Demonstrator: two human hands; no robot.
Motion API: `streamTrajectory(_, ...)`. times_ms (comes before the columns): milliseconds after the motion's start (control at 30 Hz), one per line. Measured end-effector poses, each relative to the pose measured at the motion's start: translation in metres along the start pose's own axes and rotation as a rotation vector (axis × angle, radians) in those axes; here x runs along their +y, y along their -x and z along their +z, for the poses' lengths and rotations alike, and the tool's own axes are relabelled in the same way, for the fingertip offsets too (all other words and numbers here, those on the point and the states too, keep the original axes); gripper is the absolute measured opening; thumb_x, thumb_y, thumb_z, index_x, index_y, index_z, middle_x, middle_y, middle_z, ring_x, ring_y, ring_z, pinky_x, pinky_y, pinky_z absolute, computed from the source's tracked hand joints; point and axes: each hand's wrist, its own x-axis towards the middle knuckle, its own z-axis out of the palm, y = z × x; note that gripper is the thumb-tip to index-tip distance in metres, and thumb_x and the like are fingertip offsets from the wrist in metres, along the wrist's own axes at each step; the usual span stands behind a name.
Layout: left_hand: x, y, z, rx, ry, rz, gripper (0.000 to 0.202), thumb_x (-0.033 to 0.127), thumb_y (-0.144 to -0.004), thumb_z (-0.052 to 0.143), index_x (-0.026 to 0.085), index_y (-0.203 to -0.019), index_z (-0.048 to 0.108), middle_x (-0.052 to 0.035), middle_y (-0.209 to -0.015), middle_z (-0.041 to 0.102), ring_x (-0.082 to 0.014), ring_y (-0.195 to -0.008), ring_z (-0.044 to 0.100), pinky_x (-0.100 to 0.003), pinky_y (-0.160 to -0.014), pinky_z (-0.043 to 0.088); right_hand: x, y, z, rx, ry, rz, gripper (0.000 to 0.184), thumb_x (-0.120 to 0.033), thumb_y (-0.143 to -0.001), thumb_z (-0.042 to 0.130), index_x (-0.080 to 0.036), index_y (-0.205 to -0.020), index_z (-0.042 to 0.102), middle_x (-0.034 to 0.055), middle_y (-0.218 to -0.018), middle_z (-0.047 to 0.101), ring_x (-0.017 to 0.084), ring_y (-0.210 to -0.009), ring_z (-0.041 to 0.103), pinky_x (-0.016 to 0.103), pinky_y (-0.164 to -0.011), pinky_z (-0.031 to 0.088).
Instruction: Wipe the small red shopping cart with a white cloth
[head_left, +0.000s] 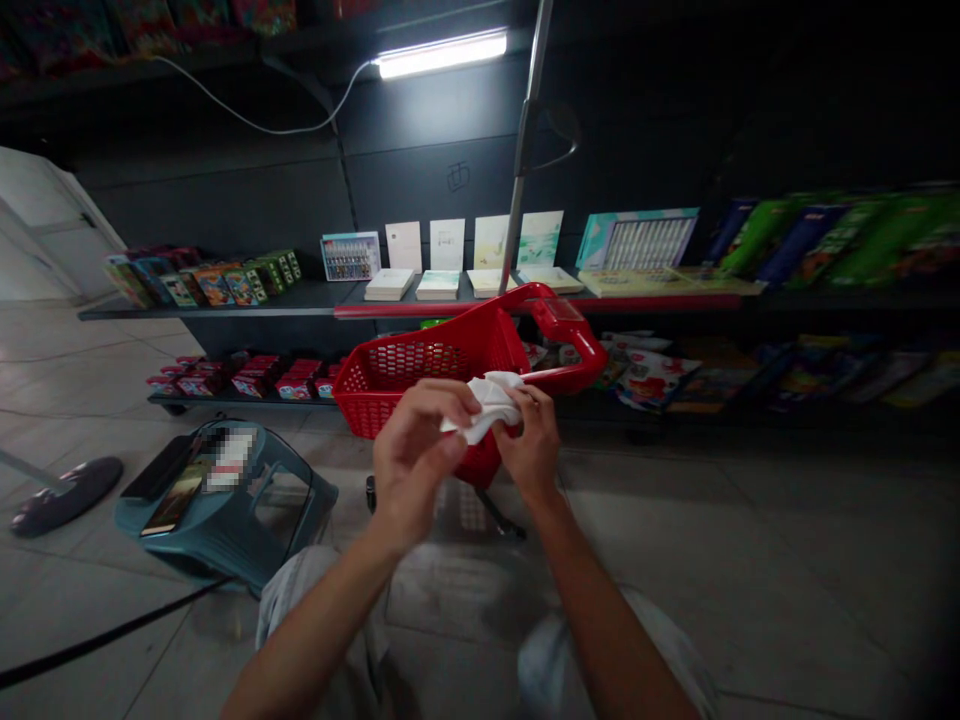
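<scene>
A crumpled white cloth (493,400) is between my two hands, in front of the red shopping cart (427,365). It is thin and folded; whether it is fabric or paper I cannot tell. My left hand (415,450) has its fingers curled on the cloth's left end, thumb close beneath. My right hand (531,440) pinches the right end, fingertips over the top edge. Behind the hands stands the cart, its perforated basket to the left and its red handle (574,335) to the upper right of my right hand.
A blue-grey plastic stool (281,490) with a phone (176,495) on it stands left, near a round stand base (71,495). The shelf (300,298) ahead carries books and boxes. A metal pole (517,190) rises behind the cart. Snack bags (652,378) fill the lower shelf.
</scene>
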Motion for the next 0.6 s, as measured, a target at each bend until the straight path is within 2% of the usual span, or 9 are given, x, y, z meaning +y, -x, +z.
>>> streamTrajectory(67,-0.057,-0.019,-0.014,-0.062,-0.220,-0.011,0.021,0.036,-0.099,0.059,0.022,-0.114,0.065,-0.0095,-0.122,0.066,-0.0245,-0.123,0.060,-0.047,-0.111,0.048,0.000,-0.002,-0.002,-0.011,0.028,0.012,0.042,-0.017,-0.088,0.059,-0.021,-0.129,0.064,0.0120,-0.134,0.061,0.026,-0.128,0.056,0.043,-0.112,0.048)
streamTrajectory(100,-0.086,-0.020,-0.021,-0.104,-0.360,-0.037,0.024,0.033,-0.099,0.057,0.022,-0.119,0.063,-0.0110,-0.130,0.064,-0.0252,-0.129,0.057,-0.049,-0.115,0.044,0.000,-0.002,-0.002,-0.034,0.050,0.022,0.042,-0.017,-0.088,0.059,-0.021,-0.130,0.065,0.0122,-0.135,0.061,0.026,-0.128,0.056,0.043,-0.112,0.047)
streamTrajectory(200,-0.158,0.001,-0.036,-0.238,-0.674,-0.170,0.044,0.023,-0.095,0.055,0.019,-0.139,0.054,-0.0156,-0.150,0.053,-0.0281,-0.145,0.045,-0.054,-0.124,0.033,0.000,0.003,0.000,-0.164,0.151,0.086,0.042,-0.016,-0.089,0.056,-0.020,-0.130,0.065,0.0115,-0.135,0.062,0.026,-0.126,0.056,0.040,-0.110,0.047)
streamTrajectory(267,-0.186,0.019,-0.042,-0.320,-0.779,-0.225,0.057,0.019,-0.093,0.052,0.021,-0.150,0.045,-0.0143,-0.159,0.046,-0.0296,-0.154,0.035,-0.060,-0.127,0.023,0.000,0.010,0.006,-0.296,0.245,0.152,0.038,-0.017,-0.091,0.055,-0.022,-0.127,0.067,0.0096,-0.132,0.064,0.025,-0.123,0.057,0.036,-0.106,0.048)
streamTrajectory(333,-0.199,0.031,-0.044,-0.345,-0.829,-0.219,0.067,0.017,-0.091,0.051,0.022,-0.156,0.038,-0.0127,-0.165,0.040,-0.0287,-0.158,0.027,-0.060,-0.128,0.021,0.002,0.020,0.016,-0.450,0.337,0.209,0.034,-0.019,-0.093,0.057,-0.025,-0.123,0.069,0.0073,-0.127,0.067,0.023,-0.118,0.060,0.032,-0.099,0.049)
streamTrajectory(433,-0.203,0.035,-0.045,-0.355,-0.864,-0.188,0.074,0.017,-0.088,0.052,0.023,-0.159,0.034,-0.0114,-0.166,0.038,-0.0270,-0.159,0.026,-0.056,-0.129,0.022,0.005,0.036,0.034,-0.640,0.434,0.253,0.031,-0.021,-0.094,0.058,-0.025,-0.123,0.069,0.0061,-0.122,0.068,0.021,-0.111,0.063,0.028,-0.089,0.050)
streamTrajectory(533,-0.203,0.034,-0.045,-0.374,-0.892,-0.188,0.079,0.016,-0.086,0.052,0.023,-0.161,0.031,-0.0101,-0.168,0.036,-0.0265,-0.160,0.024,-0.057,-0.130,0.019,0.006,0.044,0.046,-0.715,0.477,0.254,0.033,-0.021,-0.094,0.058,-0.023,-0.126,0.066,0.0069,-0.121,0.069,0.021,-0.108,0.065,0.028,-0.085,0.049)
streamTrajectory(600,-0.204,0.035,-0.046,-0.380,-0.911,-0.199,0.083,0.015,-0.084,0.052,0.023,-0.163,0.027,-0.0097,-0.170,0.032,-0.0268,-0.161,0.020,-0.059,-0.130,0.017,0.006,0.043,0.046,-0.731,0.462,0.238,0.034,-0.021,-0.094,0.058,-0.024,-0.127,0.066,0.0068,-0.121,0.069,0.021,-0.107,0.066,0.027,-0.084,0.049)
